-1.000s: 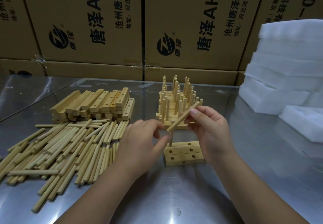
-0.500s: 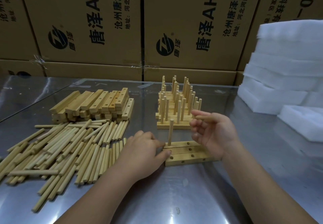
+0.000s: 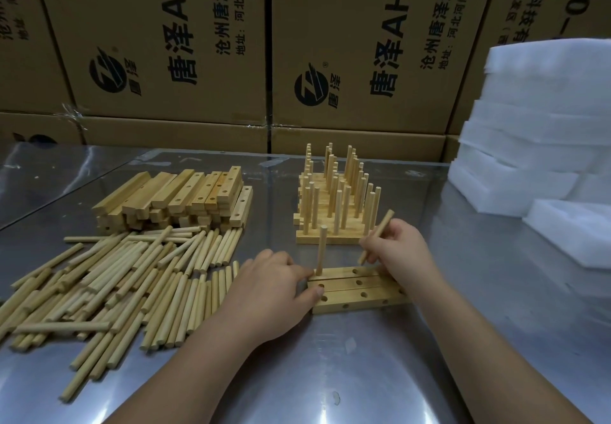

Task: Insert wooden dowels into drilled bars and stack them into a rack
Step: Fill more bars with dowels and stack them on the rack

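our right hand [image 3: 401, 251] covers the right end of the three drilled bars [image 3: 357, 291] lying side by side in the near middle of the steel table [image 3: 330, 374], so we cannot tell how many holes lie under it, and the far bar's right end is hidden; our left hand [image 3: 274, 294] hides the bars' left ends, fingers closed against them with the thumb pressed on the nearest bar's top beside a hole. the right fingers pinch a tilted dowel [image 3: 377, 237], its lower tip just above the far bar near a hole, whether touching we cannot tell. one upright dowel [image 3: 321, 250] stands in the left hole of the far bar. beyond, a finished rack [image 3: 334, 212] of stacked bars bristles with upright pegs; its far rows blur together and we cannot count them. to the far left sits a pile of bars [image 3: 175, 199], square-edged pale wood with round holes, and nearer a loose heap of dowels [image 3: 115, 281], smooth round sticks, running off the left edge. white foam blocks [image 3: 542, 132] are cut off at the right edge. brown cardboard boxes [image 3: 198, 43] with dark print fill the back, their tops out of frame; the tabletop is shiny and throws blurred reflections
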